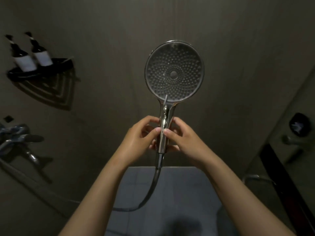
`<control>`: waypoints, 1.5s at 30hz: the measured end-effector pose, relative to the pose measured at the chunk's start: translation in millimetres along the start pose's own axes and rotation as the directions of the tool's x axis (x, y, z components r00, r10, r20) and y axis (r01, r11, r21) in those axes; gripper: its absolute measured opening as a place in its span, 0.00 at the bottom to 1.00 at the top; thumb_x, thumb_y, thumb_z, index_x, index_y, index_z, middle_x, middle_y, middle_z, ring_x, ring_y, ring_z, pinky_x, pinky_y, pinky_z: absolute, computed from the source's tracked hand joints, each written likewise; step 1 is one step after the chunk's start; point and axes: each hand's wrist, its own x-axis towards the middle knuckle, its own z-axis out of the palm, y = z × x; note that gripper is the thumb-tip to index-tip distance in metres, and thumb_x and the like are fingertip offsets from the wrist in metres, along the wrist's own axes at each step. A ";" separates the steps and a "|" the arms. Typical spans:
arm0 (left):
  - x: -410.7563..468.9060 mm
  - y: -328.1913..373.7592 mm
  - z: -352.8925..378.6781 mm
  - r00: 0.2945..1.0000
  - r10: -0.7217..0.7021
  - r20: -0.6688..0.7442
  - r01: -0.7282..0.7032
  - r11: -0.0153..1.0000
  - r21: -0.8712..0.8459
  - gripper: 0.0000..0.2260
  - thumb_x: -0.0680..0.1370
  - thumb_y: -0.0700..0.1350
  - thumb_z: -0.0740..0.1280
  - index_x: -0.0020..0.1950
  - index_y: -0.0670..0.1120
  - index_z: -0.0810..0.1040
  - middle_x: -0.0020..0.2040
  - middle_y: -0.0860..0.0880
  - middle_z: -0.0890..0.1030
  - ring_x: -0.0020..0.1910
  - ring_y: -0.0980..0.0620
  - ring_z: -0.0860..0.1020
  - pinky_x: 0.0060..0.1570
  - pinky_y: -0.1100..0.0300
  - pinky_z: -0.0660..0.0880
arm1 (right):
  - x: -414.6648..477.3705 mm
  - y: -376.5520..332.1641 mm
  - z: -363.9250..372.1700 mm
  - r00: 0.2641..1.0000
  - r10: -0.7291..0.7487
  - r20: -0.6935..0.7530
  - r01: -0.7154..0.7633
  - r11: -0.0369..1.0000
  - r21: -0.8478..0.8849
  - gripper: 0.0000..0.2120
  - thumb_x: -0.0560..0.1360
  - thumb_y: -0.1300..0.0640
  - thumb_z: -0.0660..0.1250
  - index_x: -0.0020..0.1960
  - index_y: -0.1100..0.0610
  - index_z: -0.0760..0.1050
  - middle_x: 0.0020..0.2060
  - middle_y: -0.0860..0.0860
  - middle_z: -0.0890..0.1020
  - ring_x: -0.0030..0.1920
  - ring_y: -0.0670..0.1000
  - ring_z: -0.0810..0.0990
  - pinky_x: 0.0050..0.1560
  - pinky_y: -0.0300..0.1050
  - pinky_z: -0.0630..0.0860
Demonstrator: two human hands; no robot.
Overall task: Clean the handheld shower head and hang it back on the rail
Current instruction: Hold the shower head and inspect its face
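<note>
- A dark matte wall (238,48) of smooth panels is filling most of the view, and the light is dim.
- A grey tiled floor (170,201) is showing below, between the person's forearms.
- A round chrome shower head (174,72) is standing upright in mid-air before the wall. Its face is turned toward the person, a pale disc studded with rings of small rubbery nozzles.
- A ribbed metal hose (153,188) is curving down from the handle and off to the left.
- The left hand (138,142) and right hand (184,140) are both wrapping a slim chrome handle (164,130), thumbs meeting on its front.
- Judging the step, one hand ought to be gripping firmly while the other is rubbing across the nozzles. The polished handle is looking slippery.
- A black corner shelf (64,63) at upper left is carrying two dark bottles (23,60) with white labels.
- A chrome mixer tap (15,138) is jutting out at the left.
- I cannot be sure where the rail is.
</note>
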 end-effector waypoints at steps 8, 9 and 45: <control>-38.0 -20.1 69.3 0.989 -0.039 0.144 0.046 0.998 -0.047 0.07 0.78 0.42 0.65 0.53 0.51 0.79 0.35 0.51 0.78 0.33 0.55 0.76 0.34 0.54 0.78 | -82.6 41.7 -14.0 0.975 0.106 -0.195 -0.091 0.992 0.086 0.10 0.79 0.62 0.61 0.60 0.60 0.70 0.48 0.59 0.82 0.44 0.52 0.85 0.38 0.42 0.81; -40.7 -21.9 75.7 0.986 -0.040 0.161 0.047 0.998 -0.038 0.06 0.78 0.43 0.65 0.53 0.51 0.79 0.35 0.50 0.79 0.33 0.54 0.76 0.34 0.52 0.78 | -89.8 44.9 -14.6 0.970 0.126 -0.209 -0.106 0.989 0.107 0.11 0.79 0.62 0.60 0.61 0.60 0.69 0.47 0.58 0.82 0.41 0.49 0.85 0.35 0.39 0.79; -96.6 -66.2 117.2 0.776 -0.328 0.539 0.479 0.862 -0.164 0.20 0.83 0.47 0.50 0.58 0.37 0.77 0.45 0.42 0.83 0.47 0.47 0.81 0.60 0.55 0.73 | -119.4 81.0 -43.8 0.934 0.218 -0.283 -0.155 0.961 0.228 0.06 0.78 0.65 0.61 0.54 0.57 0.66 0.45 0.52 0.83 0.40 0.44 0.84 0.33 0.36 0.77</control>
